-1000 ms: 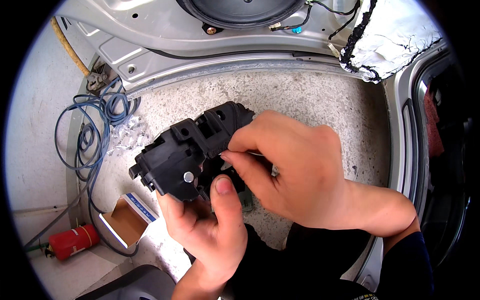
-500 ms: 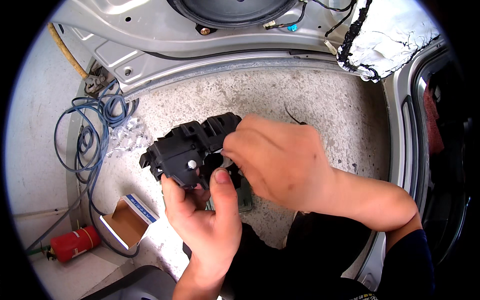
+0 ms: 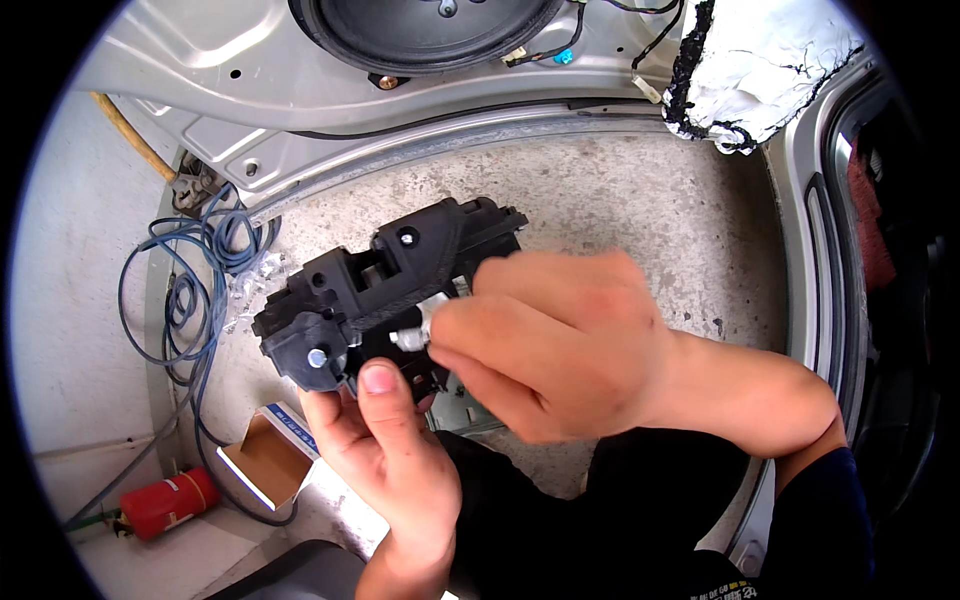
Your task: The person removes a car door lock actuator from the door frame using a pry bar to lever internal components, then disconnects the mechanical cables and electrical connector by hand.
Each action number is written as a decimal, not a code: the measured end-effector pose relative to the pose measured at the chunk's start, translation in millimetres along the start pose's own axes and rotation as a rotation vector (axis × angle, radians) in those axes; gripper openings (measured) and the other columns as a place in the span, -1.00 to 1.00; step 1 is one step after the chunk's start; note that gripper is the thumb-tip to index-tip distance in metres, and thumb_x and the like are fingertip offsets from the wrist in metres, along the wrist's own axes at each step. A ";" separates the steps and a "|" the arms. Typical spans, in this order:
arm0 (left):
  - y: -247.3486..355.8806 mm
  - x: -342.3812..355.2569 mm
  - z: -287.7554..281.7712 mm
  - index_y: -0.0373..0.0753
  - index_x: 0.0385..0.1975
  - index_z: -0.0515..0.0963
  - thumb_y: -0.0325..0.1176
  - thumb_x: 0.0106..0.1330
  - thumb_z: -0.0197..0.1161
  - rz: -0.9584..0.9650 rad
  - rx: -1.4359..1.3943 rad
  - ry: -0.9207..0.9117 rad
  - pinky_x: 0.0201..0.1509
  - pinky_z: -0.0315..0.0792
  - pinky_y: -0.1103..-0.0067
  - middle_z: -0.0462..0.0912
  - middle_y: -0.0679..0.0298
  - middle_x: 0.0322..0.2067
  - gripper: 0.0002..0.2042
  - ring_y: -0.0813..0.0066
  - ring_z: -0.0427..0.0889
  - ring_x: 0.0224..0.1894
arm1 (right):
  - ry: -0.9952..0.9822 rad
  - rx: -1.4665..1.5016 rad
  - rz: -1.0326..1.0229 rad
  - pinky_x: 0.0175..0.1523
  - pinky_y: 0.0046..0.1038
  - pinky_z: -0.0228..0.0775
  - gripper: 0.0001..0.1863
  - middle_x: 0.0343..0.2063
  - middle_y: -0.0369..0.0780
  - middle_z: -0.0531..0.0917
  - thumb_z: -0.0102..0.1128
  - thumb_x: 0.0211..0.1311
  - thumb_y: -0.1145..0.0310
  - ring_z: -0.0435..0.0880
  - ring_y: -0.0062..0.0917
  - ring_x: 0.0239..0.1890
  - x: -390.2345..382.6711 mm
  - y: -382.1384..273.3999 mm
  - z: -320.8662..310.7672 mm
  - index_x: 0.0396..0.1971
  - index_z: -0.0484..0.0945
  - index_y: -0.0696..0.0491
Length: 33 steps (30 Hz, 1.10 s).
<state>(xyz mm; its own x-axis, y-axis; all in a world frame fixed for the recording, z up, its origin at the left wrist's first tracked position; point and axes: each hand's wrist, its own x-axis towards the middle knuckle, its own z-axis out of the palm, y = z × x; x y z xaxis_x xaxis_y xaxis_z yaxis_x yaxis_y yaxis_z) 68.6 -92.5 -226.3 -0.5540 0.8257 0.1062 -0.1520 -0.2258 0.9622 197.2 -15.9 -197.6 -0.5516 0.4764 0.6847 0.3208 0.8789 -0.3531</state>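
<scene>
A black plastic car door latch unit (image 3: pixel 425 245) with shiny round rivets lies tilted across my left hand (image 3: pixel 400 455). The left fingers are under its near edge, and the thumb presses up against its lower side. My right hand (image 3: pixel 570 345) is closed over the unit's right part, thumb and forefinger pinched together. Out of this pinch sticks a small whitish, shiny piece (image 3: pixel 410 338), against the unit's face. What kind of piece it is I cannot make out. The right fingertips are partly hidden and slightly blurred.
Ahead is a silver car door (image 3: pixel 330 80) with a black speaker (image 3: pixel 430 35) and hanging wires. Blue hose (image 3: pixel 175 290) lies coiled at left, near a red fire extinguisher (image 3: pixel 170 503) and an open small carton (image 3: pixel 265 460). The car's door sill (image 3: pixel 800 260) runs along the right.
The latch unit has turned in my left hand, showing more of its broad face. My right hand has moved slightly down, and the whitish piece in its pinch now shows more.
</scene>
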 end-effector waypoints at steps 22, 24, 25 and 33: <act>-3.4 0.6 5.3 -0.29 0.04 0.31 -0.24 0.39 0.07 -0.025 -0.117 0.054 -0.11 0.55 0.49 0.55 0.15 -0.15 -0.66 0.44 0.60 -0.20 | -0.149 0.143 0.310 -0.63 -0.60 0.11 -0.29 -0.69 -0.34 0.38 0.54 -0.20 0.12 0.30 -0.65 -0.76 0.1 7.7 -19.3 0.01 0.44 0.01; -1.0 3.1 6.2 -0.32 0.07 0.29 -0.21 0.36 0.05 -0.002 -0.130 0.034 -0.10 0.55 0.47 0.53 0.13 -0.11 -0.61 0.40 0.59 -0.14 | -0.074 0.070 0.320 -0.63 -0.62 0.12 -0.21 -0.69 -0.36 0.37 0.58 -0.29 0.05 0.31 -0.69 -0.75 1.5 17.8 -20.7 0.01 0.45 0.04; -1.2 3.5 5.7 -0.32 0.08 0.28 -0.20 0.37 0.03 -0.005 -0.130 0.011 -0.09 0.54 0.47 0.53 0.13 -0.10 -0.60 0.39 0.59 -0.12 | -0.038 0.032 0.327 -0.63 -0.63 0.12 -0.17 -0.69 -0.37 0.36 0.59 -0.34 0.01 0.31 -0.70 -0.74 1.6 22.9 -21.1 0.01 0.45 0.05; -0.9 1.7 0.7 -0.34 0.15 0.24 -0.11 0.42 -0.07 -0.035 -0.191 -0.045 -0.07 0.53 0.49 0.50 0.14 -0.05 -0.54 0.36 0.58 -0.07 | -0.337 0.298 0.489 -0.61 -0.65 0.22 -0.24 -0.61 -0.33 0.54 0.61 -0.42 -0.10 0.43 -0.69 -0.70 -0.1 33.1 -25.8 -0.24 0.57 0.15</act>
<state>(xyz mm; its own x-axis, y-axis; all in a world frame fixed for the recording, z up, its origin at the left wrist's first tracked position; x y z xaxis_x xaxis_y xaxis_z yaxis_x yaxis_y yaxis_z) 68.3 -90.6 -226.7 -0.5094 0.8560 0.0888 -0.3254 -0.2871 0.9009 227.7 12.5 -192.9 -0.6229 0.7611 0.1807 0.3955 0.5057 -0.7667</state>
